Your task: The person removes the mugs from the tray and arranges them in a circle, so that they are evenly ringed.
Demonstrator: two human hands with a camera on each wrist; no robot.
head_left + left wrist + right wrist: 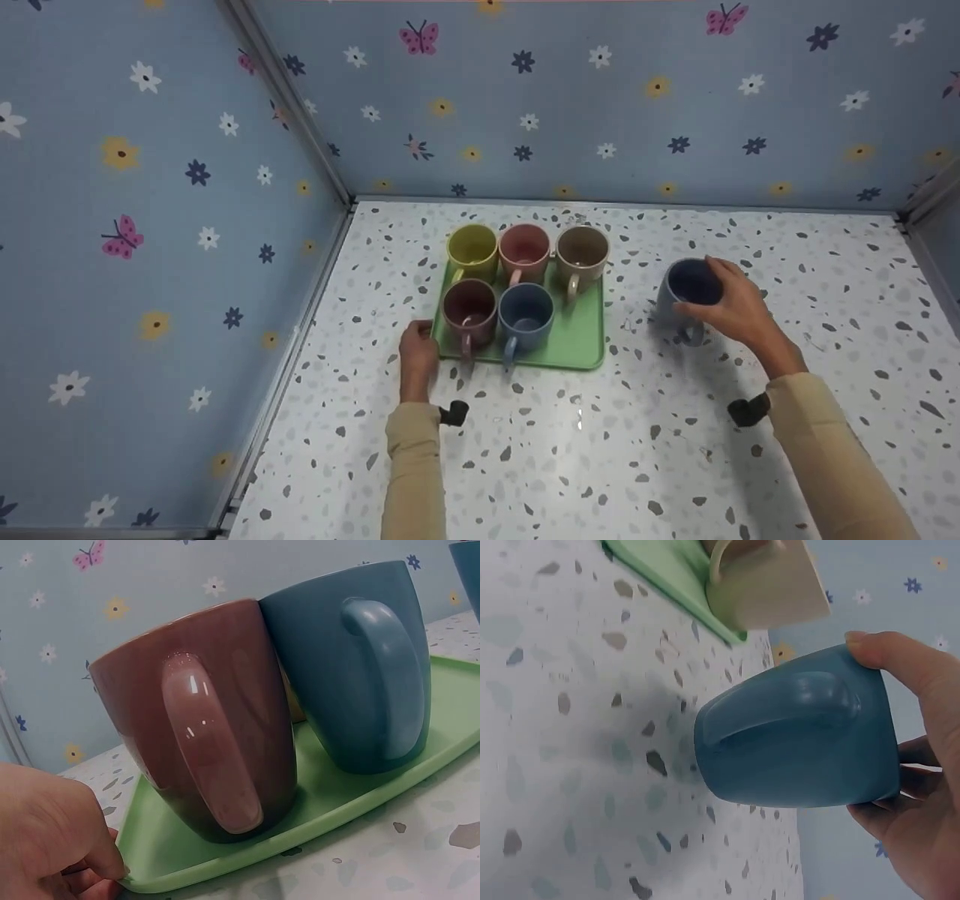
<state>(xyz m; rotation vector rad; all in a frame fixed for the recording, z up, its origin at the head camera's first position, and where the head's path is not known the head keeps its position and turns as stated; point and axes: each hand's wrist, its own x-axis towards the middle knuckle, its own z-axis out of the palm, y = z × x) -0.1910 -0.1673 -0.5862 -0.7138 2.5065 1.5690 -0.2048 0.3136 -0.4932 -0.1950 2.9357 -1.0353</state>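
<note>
My right hand [739,304] grips a grey-blue mug [795,735] by its rim, thumb on one side and fingers on the other. The mug's handle points toward the front. In the head view it is to the right of a green tray [577,341]. My left hand [418,352] pinches the tray's front left corner, with curled fingers partly hidden under the edge. On the tray's front row stand a maroon mug [202,720] and a blue mug [360,667]. Behind them are a yellow-green mug [474,251], a pink mug [525,251] and a beige mug [583,253].
The tray's front right part holds no mug. The white speckled table [525,465] meets a blue floral back wall [562,97] and a left side panel [150,285]. A metal strip [300,322] runs along the table's left edge.
</note>
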